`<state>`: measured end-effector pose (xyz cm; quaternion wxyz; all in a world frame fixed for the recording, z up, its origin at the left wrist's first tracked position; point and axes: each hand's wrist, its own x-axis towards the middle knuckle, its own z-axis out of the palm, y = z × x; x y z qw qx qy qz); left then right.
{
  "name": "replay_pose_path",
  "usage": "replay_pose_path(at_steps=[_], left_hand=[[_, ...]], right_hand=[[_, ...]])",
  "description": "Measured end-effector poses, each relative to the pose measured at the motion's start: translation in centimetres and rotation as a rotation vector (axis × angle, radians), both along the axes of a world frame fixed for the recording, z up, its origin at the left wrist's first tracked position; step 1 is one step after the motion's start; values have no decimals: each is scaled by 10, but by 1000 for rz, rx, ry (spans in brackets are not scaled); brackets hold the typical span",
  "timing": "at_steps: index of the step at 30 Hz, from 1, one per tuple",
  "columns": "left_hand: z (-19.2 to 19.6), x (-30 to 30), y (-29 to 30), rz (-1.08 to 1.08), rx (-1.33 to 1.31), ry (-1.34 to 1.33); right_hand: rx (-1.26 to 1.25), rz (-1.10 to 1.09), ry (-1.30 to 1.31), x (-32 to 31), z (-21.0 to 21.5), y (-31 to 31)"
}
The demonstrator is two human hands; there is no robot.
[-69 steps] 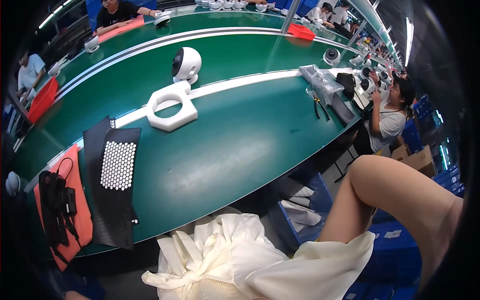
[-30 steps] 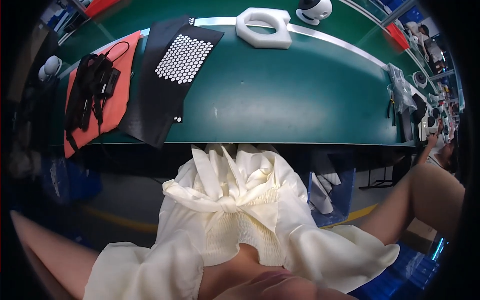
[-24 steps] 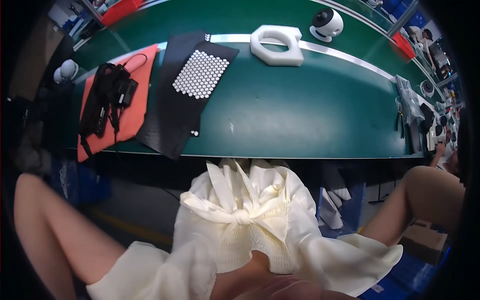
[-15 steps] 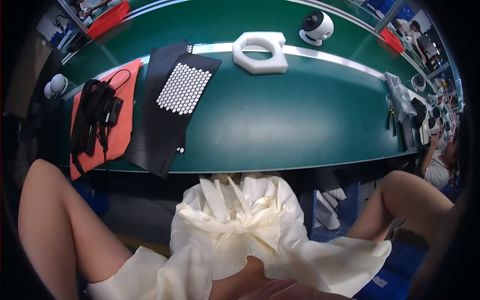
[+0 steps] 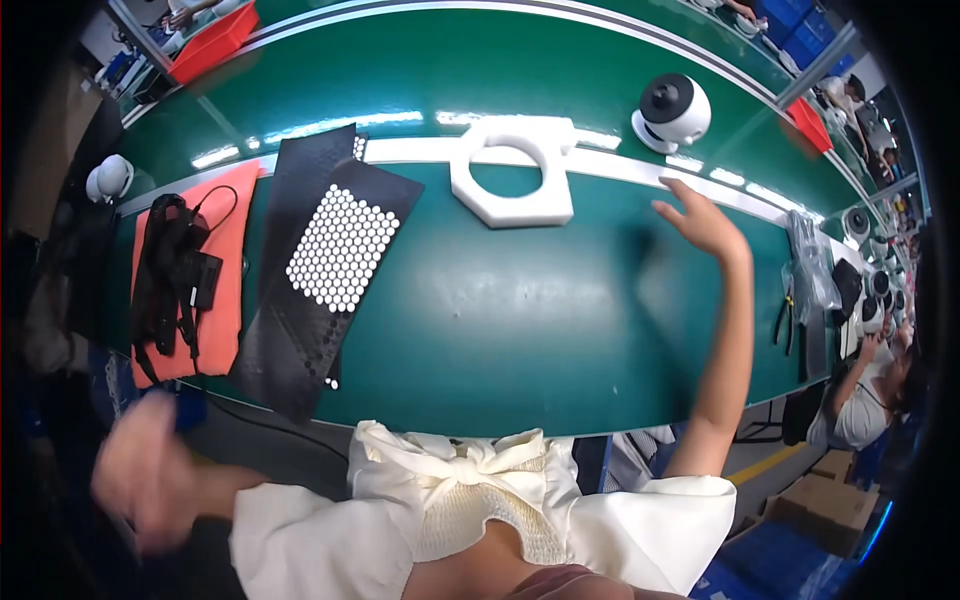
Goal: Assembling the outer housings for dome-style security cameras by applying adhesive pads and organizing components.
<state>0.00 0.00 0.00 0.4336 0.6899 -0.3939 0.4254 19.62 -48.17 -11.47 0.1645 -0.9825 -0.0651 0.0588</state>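
Over the green work table my right hand reaches out with thumb and fingers apart, holding nothing. Just beyond its fingertips stands a round white security camera with a black front on a white base; a gap shows between them. My left hand is low at the left, off the table's near edge and smeared by motion, so its fingers cannot be read. Left of the right hand lies a white foam block with a large round hole. Further left, black sheets overlap, one bearing rows of round white stickers.
Black cables with a power adapter lie on an orange-red sheet at the left. Clear plastic bags and pliers lie at the right end. Red trays stand at the back. A co-worker sits at the far right.
My right arm has stretched forward over the table toward the camera. My left hand has come into view at the lower left. The whole view has shifted, with the table lower in it.
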Motion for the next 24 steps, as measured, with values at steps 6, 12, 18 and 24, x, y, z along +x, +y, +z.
replay_pose_path(at_steps=[6,12,18,24], left_hand=[[-192,40,30,1059,381,747],[-191,52,23,999,494,819],[-188,50,25,1002,475,839],[-190,54,25,965,435,835]], right_hand=[[-302,-220,-465,119,-111,-30],[-607,-321,-556,131,-83,-24],[275,-356,-525,115,-10,0],[1278,13,-174,54,50,73]])
